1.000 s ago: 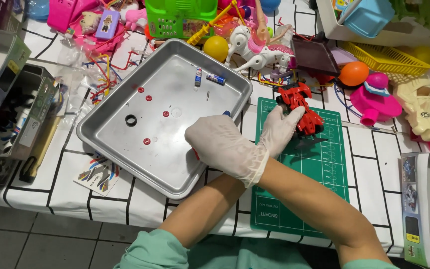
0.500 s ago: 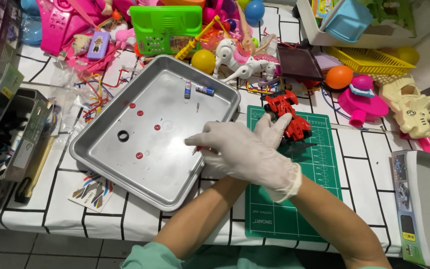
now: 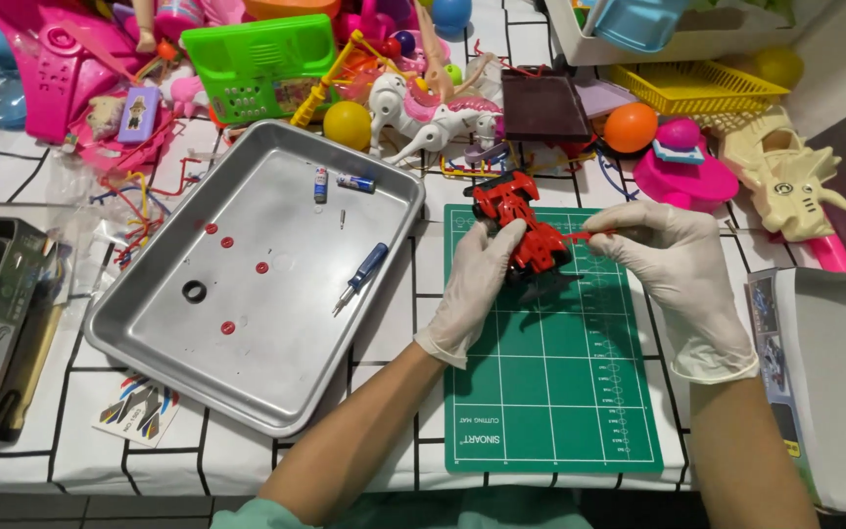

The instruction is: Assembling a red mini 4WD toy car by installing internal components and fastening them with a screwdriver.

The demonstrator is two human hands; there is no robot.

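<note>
Around our hands we see a crowded table: a green cutting mat [image 3: 550, 392] in front of us, a metal tray [image 3: 149, 338] just left of it, and a heap of plastic toys along the far edge. Among them are a green basket [image 3: 257, 59], a yellow ball [image 3: 347, 124], an orange ball [image 3: 631, 127], a white toy horse [image 3: 423, 122] and a yellow basket [image 3: 697, 88]. Nothing lies between us and the red toy car [image 3: 526, 230], though our own fingers cover part of its near side.

The car sits at the far end of the mat, its long axis running from far-left to near-right. We cannot tell which end is the nose.

Our left hand [image 3: 477, 284] is curled against the car's left side, holding it. Our right hand [image 3: 673, 264] has its fingers drawn together, pinching a thin red piece [image 3: 589, 235] that reaches toward the car.

In the tray we count one blue-handled screwdriver [image 3: 362, 276], two small batteries [image 3: 340, 182], four red discs [image 3: 229, 327] and one black ring [image 3: 194, 291]. One sticker sheet [image 3: 139, 409] lies beside the tray's near corner.
</note>
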